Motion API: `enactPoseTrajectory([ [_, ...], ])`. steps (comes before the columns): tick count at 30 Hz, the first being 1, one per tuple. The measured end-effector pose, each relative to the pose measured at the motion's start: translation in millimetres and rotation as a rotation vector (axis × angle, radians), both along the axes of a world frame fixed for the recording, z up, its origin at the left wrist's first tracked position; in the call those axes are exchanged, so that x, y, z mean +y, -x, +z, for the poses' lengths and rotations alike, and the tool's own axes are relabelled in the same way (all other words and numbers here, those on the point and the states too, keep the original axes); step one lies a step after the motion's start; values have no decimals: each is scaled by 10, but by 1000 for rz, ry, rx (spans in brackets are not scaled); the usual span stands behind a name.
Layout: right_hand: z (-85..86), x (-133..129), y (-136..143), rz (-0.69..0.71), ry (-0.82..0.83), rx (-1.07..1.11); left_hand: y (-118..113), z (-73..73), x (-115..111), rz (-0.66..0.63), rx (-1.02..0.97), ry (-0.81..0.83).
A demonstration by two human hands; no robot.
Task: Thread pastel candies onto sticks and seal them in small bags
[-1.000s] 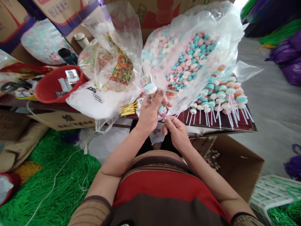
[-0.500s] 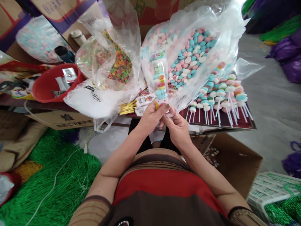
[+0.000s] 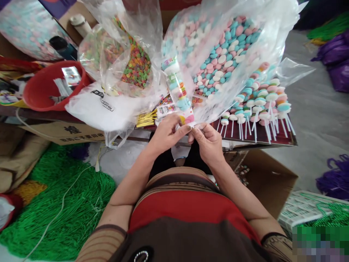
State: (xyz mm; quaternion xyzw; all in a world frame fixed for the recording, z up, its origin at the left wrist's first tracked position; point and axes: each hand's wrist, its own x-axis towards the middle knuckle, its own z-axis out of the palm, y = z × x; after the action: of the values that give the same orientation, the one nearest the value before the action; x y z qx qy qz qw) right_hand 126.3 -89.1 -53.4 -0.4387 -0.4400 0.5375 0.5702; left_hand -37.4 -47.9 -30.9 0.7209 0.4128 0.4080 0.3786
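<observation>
A candy skewer [image 3: 178, 87] in a clear printed wrapper leans away from me, its top tilted left, over the table's front edge. My left hand [image 3: 169, 134] is closed around its lower end, thumb pointing right. Beside it, my right hand [image 3: 209, 140] pinches the gathered bottom of the wrapper; whether the stick is also between those fingers is hidden. Just left of the skewer lie yellow twist ties [image 3: 147, 119] and a small printed packet [image 3: 166, 109]. Several unwrapped candy skewers [image 3: 256, 105] with white sticks lie right of my hands.
Behind stand a bag of pastel candies [image 3: 218, 69] and a bag of small ring candies [image 3: 136, 69]. Left are a white plastic bag [image 3: 100, 109] and a red basin [image 3: 40, 91]. An open carton [image 3: 267, 182] and a white crate [image 3: 302, 207] sit low at right; green netting [image 3: 68, 203] covers the floor left.
The wrapped skewer has tilted with its top to the left. My left hand has shifted slightly left, while my right hand keeps its pinch. The whole view has shifted a little.
</observation>
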Motion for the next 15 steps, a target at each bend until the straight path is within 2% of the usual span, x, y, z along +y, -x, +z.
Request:
enactPoseTrajectory([
  [4, -33, -36, 11, 51, 0, -25, 19, 102, 58, -64, -336, 196],
  [9, -102, -79, 71, 102, 19, -6, -171, 186, 68, -74, -600, 315],
  [12, -114, -90, 123, 100, 26, 15, -261, 184, -13, -113, -773, 412],
  [15, -104, -97, 183, 85, 38, 40, -293, 118, -100, -129, -795, 519],
])
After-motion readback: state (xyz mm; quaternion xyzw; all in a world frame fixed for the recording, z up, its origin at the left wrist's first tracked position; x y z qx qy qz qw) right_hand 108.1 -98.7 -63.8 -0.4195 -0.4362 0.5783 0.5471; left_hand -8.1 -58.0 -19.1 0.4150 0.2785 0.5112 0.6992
